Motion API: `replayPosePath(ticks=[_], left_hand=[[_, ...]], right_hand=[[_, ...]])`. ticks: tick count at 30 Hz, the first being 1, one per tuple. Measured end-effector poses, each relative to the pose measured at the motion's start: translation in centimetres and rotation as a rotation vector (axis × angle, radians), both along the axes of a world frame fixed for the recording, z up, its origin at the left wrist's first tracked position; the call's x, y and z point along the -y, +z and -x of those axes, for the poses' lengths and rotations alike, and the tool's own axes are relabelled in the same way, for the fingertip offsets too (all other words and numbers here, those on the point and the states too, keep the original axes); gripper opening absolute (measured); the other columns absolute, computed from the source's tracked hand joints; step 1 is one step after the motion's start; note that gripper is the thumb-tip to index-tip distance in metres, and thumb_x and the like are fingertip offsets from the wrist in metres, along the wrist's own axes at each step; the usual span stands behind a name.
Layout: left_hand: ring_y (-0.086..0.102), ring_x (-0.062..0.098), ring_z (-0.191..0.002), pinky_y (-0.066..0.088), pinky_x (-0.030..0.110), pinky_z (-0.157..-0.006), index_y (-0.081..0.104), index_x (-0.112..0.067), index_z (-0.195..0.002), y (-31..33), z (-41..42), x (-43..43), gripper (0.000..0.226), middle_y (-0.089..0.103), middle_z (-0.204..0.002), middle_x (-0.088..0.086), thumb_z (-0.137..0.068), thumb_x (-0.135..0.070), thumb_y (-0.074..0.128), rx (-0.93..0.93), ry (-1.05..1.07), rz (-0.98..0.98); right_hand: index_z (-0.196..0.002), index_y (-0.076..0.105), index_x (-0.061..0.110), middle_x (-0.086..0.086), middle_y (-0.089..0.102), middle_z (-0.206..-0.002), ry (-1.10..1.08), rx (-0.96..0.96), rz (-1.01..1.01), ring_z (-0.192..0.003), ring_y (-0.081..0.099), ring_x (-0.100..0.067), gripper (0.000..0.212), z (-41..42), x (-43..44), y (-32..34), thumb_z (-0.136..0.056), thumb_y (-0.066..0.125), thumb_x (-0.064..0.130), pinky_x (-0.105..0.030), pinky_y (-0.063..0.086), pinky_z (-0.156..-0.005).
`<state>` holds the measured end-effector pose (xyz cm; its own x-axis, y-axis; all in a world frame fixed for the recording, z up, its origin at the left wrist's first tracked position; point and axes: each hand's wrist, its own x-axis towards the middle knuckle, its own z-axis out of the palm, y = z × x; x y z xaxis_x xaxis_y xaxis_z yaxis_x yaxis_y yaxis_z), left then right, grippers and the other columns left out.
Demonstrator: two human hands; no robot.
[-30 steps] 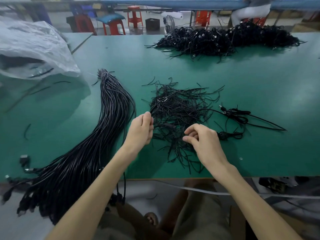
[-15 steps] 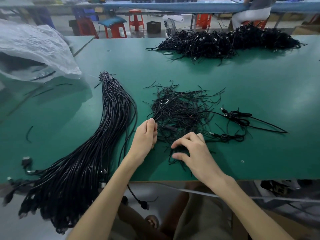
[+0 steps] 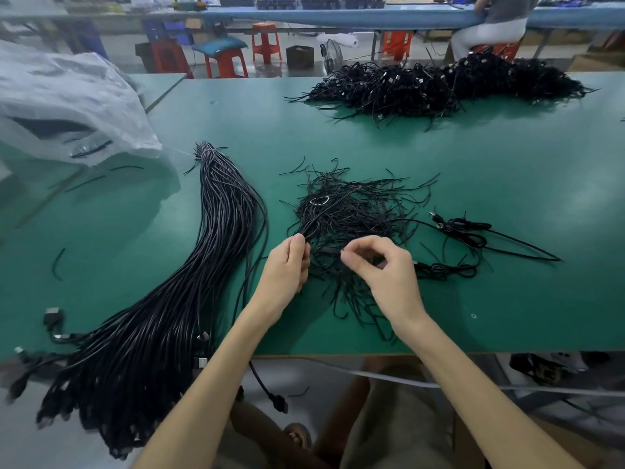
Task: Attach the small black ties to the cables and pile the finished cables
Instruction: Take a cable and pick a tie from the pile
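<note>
A loose heap of small black ties (image 3: 351,211) lies in the middle of the green table (image 3: 507,198). My left hand (image 3: 287,265) is closed on a black cable whose plug end (image 3: 279,402) hangs over the table's front edge. My right hand (image 3: 382,265) pinches a thin black tie between thumb and forefinger at the near side of the heap. A thick bundle of untied black cables (image 3: 189,292) stretches along the left. Two coiled cables (image 3: 463,228) lie to the right of the heap. A big pile of finished cables (image 3: 439,86) sits at the far edge.
A crumpled clear plastic bag (image 3: 67,106) covers the far left of the table. Stray ties (image 3: 57,265) lie on the left side. Orange stools (image 3: 226,62) and a seated person (image 3: 490,25) are beyond the table. A white cord (image 3: 389,379) runs below the front edge.
My right hand has lifted from flat on the ties into a pinch on one tie. My left hand stays closed on the cable, whose plug end now hangs lower over the edge.
</note>
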<state>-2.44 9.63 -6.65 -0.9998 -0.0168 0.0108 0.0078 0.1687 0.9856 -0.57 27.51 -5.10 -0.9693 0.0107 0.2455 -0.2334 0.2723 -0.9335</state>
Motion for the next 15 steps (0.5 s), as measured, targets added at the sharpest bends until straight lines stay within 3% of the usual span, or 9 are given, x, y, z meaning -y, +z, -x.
replayPosePath(ticks=[3, 6, 9, 11, 15], left_hand=[[0.027, 0.008, -0.047, 0.024, 0.020, -0.043, 0.044, -0.015, -0.081, 0.0, 0.0, -0.1, 0.038, 0.033, -0.058, -0.013, -0.112, -0.034, 0.033, 0.001, -0.001, -0.005], [0.029, 0.007, -0.046, 0.026, 0.019, -0.044, 0.042, -0.016, -0.077, 0.0, 0.0, -0.3, 0.039, 0.036, -0.054, -0.014, -0.112, -0.031, 0.034, -0.024, 0.016, 0.009], [0.032, 0.009, -0.050, 0.029, 0.027, -0.051, 0.041, -0.017, -0.074, -0.2, 0.0, -0.5, 0.040, 0.038, -0.055, -0.013, -0.112, -0.029, 0.035, -0.065, 0.017, 0.091], [0.035, 0.011, -0.054, 0.032, 0.032, -0.057, 0.045, -0.015, -0.076, -0.4, 0.1, -0.5, 0.040, 0.041, -0.059, -0.012, -0.112, -0.028, 0.036, -0.092, -0.005, 0.156], [0.044, 0.008, -0.060, 0.037, 0.029, -0.061, 0.058, -0.009, -0.085, -0.8, 0.1, -0.4, 0.041, 0.051, -0.068, -0.011, -0.113, -0.028, 0.035, -0.157, -0.087, 0.277]], right_hand=[[-0.090, 0.074, 0.022, 0.006, 0.073, -0.088, 0.025, -0.024, 0.193, -0.085, 0.068, -0.010, 0.003, 0.8, 1.0, 0.8, -0.091, 0.077, 0.021, -0.019, 0.052, -0.079], [-0.090, 0.074, 0.020, 0.006, 0.074, -0.084, 0.073, -0.006, 0.188, -0.079, 0.068, -0.009, 0.006, 1.6, 2.4, 0.3, -0.088, 0.080, 0.019, -0.022, 0.055, -0.075], [-0.092, 0.067, 0.015, 0.000, 0.071, -0.082, 0.012, 0.092, 0.261, -0.074, 0.066, -0.010, 0.020, 1.9, 4.0, -1.2, -0.084, 0.084, 0.020, -0.023, 0.052, -0.068], [-0.092, 0.062, 0.014, -0.002, 0.068, -0.081, -0.030, 0.125, 0.315, -0.072, 0.064, -0.011, 0.026, 2.0, 4.6, -2.1, -0.083, 0.085, 0.022, -0.024, 0.051, -0.066], [-0.092, 0.058, 0.014, -0.006, 0.066, -0.078, -0.043, 0.118, 0.425, -0.069, 0.064, -0.016, 0.032, 2.0, 4.1, -2.9, -0.082, 0.086, 0.028, -0.025, 0.051, -0.063]])
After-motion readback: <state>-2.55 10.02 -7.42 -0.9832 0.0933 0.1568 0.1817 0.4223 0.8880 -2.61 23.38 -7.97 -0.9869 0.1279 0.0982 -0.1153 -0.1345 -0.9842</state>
